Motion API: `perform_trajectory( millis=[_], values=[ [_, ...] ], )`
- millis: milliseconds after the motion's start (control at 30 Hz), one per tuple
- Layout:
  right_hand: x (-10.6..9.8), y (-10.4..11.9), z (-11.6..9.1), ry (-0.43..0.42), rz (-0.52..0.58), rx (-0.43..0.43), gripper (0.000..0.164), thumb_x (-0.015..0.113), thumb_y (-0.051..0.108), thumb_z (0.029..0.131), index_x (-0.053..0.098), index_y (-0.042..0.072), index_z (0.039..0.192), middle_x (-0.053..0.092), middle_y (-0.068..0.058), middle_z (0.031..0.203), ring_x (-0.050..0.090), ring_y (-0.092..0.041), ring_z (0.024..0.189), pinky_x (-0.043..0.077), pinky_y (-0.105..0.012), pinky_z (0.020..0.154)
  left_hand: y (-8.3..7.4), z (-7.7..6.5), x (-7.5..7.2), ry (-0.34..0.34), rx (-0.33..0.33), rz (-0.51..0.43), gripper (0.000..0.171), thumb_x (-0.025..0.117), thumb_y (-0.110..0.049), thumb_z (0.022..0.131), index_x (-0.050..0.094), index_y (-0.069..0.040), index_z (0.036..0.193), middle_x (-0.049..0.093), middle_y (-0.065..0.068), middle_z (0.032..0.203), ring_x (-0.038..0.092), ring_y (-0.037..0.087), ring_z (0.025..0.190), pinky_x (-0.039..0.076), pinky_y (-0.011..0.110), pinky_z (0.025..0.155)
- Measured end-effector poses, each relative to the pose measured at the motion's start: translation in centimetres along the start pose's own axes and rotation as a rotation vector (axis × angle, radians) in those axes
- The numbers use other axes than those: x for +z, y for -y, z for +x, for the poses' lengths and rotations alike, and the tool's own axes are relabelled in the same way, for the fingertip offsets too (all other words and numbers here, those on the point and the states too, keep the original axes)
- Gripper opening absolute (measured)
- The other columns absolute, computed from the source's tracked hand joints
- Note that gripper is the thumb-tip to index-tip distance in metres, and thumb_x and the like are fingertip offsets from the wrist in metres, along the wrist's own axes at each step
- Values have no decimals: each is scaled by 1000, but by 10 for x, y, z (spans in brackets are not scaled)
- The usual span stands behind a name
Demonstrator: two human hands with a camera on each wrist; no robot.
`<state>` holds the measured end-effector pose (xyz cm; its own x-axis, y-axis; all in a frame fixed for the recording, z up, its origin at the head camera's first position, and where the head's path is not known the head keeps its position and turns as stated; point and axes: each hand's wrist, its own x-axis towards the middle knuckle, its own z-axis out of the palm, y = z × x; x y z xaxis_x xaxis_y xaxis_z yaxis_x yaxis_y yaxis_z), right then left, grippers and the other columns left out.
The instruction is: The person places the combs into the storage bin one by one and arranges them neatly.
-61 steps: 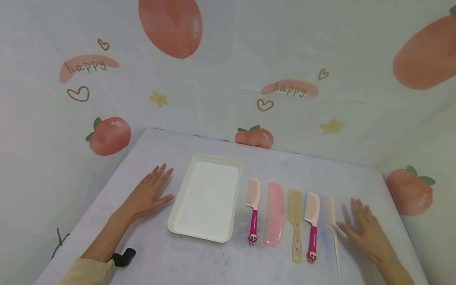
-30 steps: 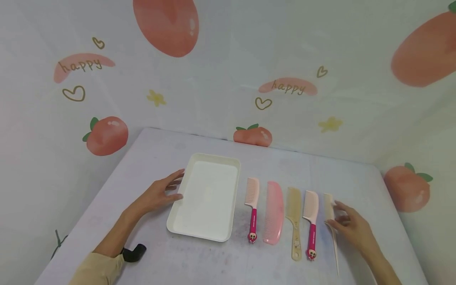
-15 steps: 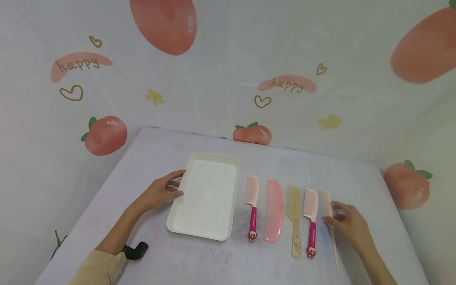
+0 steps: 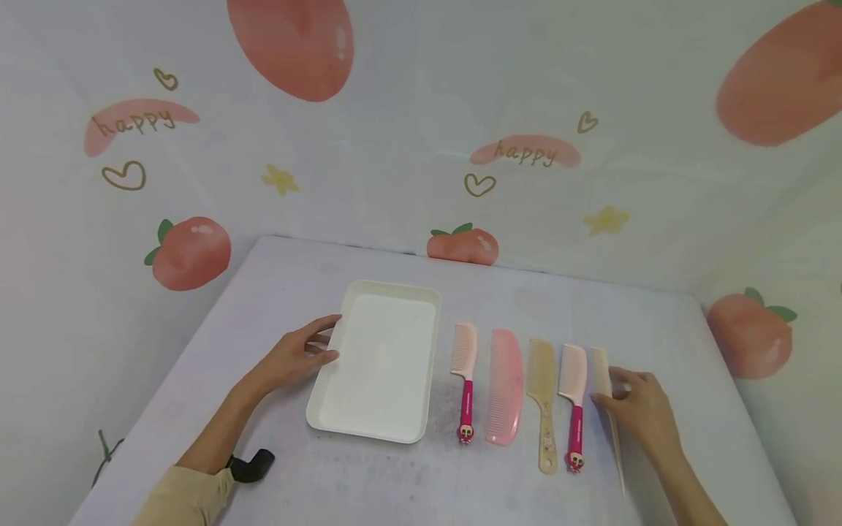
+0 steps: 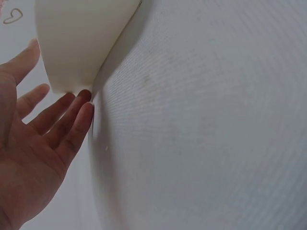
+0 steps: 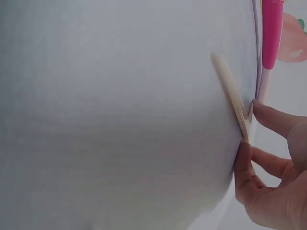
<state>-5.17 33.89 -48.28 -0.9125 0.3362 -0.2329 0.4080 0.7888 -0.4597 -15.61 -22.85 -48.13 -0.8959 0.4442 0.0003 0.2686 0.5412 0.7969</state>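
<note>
In the head view, my left hand (image 4: 296, 356) touches the left edge of a white rectangular tray (image 4: 375, 365). The left wrist view shows its relaxed fingers (image 5: 76, 127) against the tray's outer side (image 5: 81, 43). My right hand (image 4: 645, 409) pinches a cream rat-tail comb (image 4: 601, 369) by its toothed part, thumb on the left and fingers on the right. That comb lies rightmost in the row, its thin tail pointing toward me. In the right wrist view, the comb (image 6: 231, 91) sits between thumb and fingertips of the right hand (image 6: 273, 187).
Left of the rat-tail comb lie a pink comb with magenta handle (image 4: 574, 409), a yellowish handled comb (image 4: 542, 402), a wide pink comb (image 4: 504, 387) and another magenta-handled comb (image 4: 465, 383). A patterned curtain (image 4: 375, 183) stands behind the table (image 4: 395, 486).
From lying flat at the sides, both hands have moved inward. The left now touches the tray, and the right has taken hold of the rat-tail comb. The head view has shifted slightly.
</note>
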Motion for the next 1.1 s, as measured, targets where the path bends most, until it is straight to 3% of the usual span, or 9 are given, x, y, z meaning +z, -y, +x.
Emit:
perform_trajectory(
  millis=[400, 533, 633, 867, 967, 1100],
  values=[
    [7, -1, 1, -4, 74, 15, 73, 78, 25, 88, 43, -1, 146, 48, -31, 130, 56, -49, 112, 52, -57, 88, 1, -4, 0, -13, -16, 24, 64, 72, -28, 93, 45, -10, 149, 52, 18, 143, 61, 34, 116, 52, 50, 92],
    [7, -6, 3, 5, 130, 70, 75, 74, 29, 91, 38, 5, 151, 47, -29, 137, 51, -49, 119, 49, -60, 92, 3, -4, 1, -6, -23, 23, 61, 72, -27, 93, 48, -10, 147, 56, 17, 140, 61, 33, 115, 52, 48, 93],
    [5, -8, 2, 14, 177, 98, 72, 70, 31, 94, 36, 9, 153, 48, -28, 139, 49, -49, 123, 48, -61, 93, 5, -2, 1, 1, -6, 15, 59, 71, -22, 93, 49, -9, 146, 57, 18, 139, 62, 33, 115, 52, 48, 93],
    [-4, -15, -3, 83, 270, 68, 63, 63, 31, 97, 41, 8, 151, 44, -30, 144, 44, -50, 130, 42, -63, 99, 9, 0, -4, 53, 21, -38, 60, 71, -9, 92, 47, -7, 148, 53, 18, 143, 59, 35, 120, 51, 45, 96],
    [-7, -18, -4, 106, 335, 72, 65, 64, 35, 96, 42, 7, 150, 43, -29, 145, 43, -49, 131, 44, -59, 99, 9, 0, -5, 69, 16, -63, 61, 71, -8, 92, 46, -6, 148, 52, 18, 144, 58, 35, 122, 50, 44, 97],
    [-11, -20, -3, 103, 369, 75, 71, 66, 44, 94, 43, 7, 149, 44, -27, 145, 47, -45, 129, 50, -40, 89, 9, 0, -6, 77, 8, -103, 63, 71, -7, 91, 45, -5, 148, 50, 18, 145, 57, 37, 123, 50, 40, 98]
  ],
)
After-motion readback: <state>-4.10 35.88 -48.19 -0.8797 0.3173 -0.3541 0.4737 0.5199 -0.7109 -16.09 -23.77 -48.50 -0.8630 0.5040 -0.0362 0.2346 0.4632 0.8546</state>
